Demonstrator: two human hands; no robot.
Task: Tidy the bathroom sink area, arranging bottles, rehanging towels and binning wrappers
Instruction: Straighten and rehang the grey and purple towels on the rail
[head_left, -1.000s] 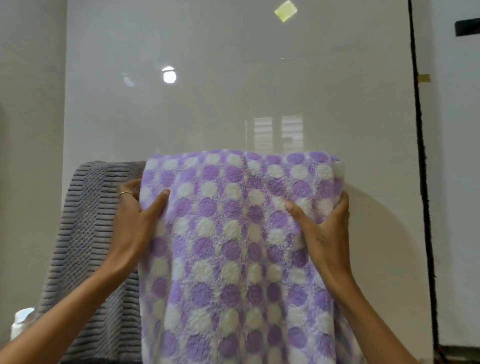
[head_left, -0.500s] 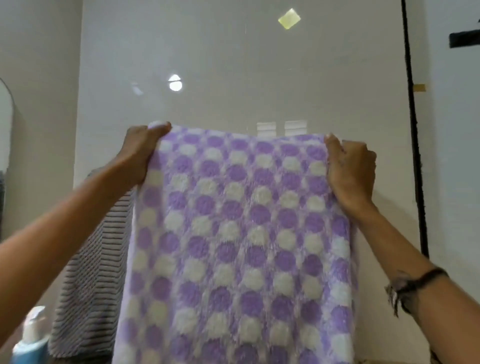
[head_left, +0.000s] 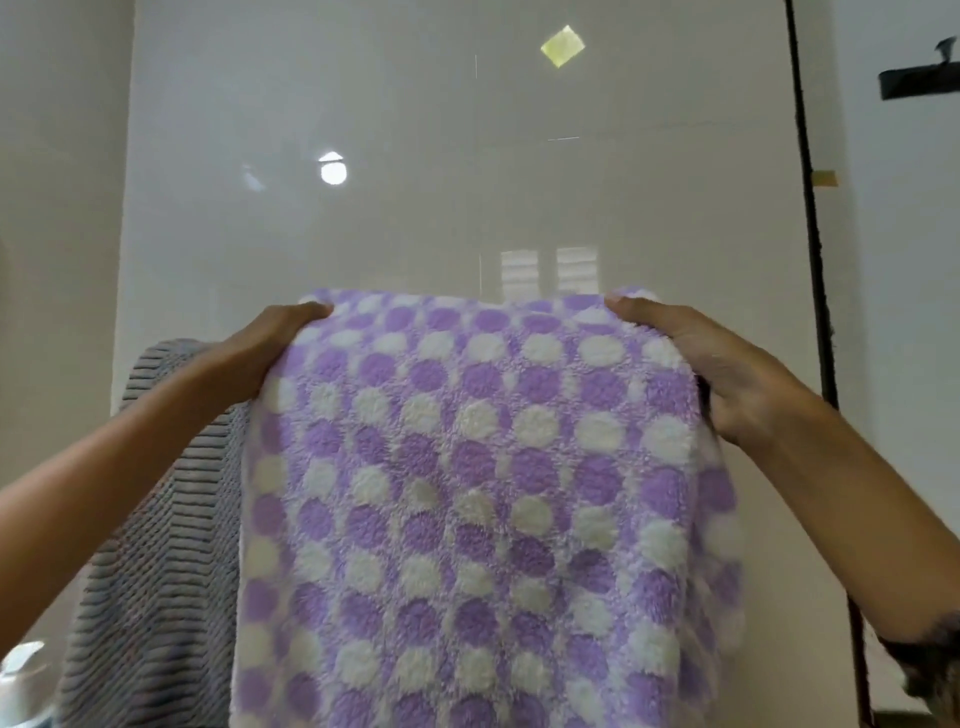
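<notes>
Purple-and-white spotted fleece towel fills the middle of the view, held up flat against the glossy pale wall panel with its top edge running level from side to side and its length hanging straight down out of frame. The left hand grips the upper left corner, thumb laid along the top edge and fingers wrapped behind the cloth. The right hand grips the upper right corner the same way, thumb on top, fingers curled round the side edge. So both hands are closed on the 1 towel, 1 at each end of its top edge, at about the same height.

Just beside it on the left hangs a grey ribbed towel, its right edge tucked behind the spotted one. No rail or hook can be seen; if there is one, the cloth hides it.

The step in hand looks like rehanging. What the next move turns on is that the towel's top edge lies between the 2 hands and crosswise to the wall, so both must carry it forward and down together; neither hand is clearly nearer. If 1 corner drops first, the towel would likely hang crooked or crowd the grey one.
</notes>
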